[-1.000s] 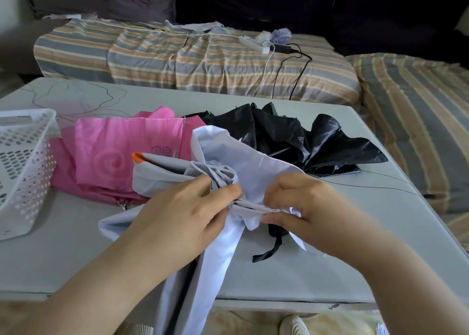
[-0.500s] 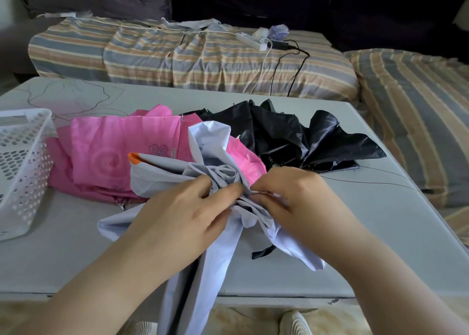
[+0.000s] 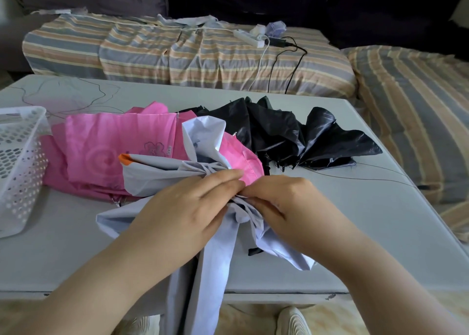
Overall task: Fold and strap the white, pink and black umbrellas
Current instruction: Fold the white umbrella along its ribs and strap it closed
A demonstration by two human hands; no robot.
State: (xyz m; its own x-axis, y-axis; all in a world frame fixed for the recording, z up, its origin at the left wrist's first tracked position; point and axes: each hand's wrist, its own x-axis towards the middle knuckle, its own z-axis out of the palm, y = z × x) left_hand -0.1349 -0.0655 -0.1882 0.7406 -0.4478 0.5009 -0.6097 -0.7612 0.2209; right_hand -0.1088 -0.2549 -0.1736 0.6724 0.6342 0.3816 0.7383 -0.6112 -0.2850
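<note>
The white umbrella (image 3: 154,173) lies loose across the table's front, one panel hanging over the edge, an orange tip at its left end. My left hand (image 3: 185,207) grips the bunched white fabric at its middle. My right hand (image 3: 281,205) pinches the same gathered folds from the right, fingertips meeting the left hand's. Behind lies the pink umbrella (image 3: 106,146), spread flat with a flower print. To its right lies the crumpled black umbrella (image 3: 284,134). A short black strap end shows under the white cloth near my right wrist.
A white perforated basket (image 3: 20,162) stands at the table's left edge. The grey table (image 3: 355,228) has thin dark threads on it. Behind are striped cushions (image 3: 190,55) with a white power strip (image 3: 250,37) and cables. Shoes show below the table's front edge.
My right hand moved left, gathering white folds toward my left hand until the fingertips meet. More of the pink umbrella shows behind the bunched white cloth.
</note>
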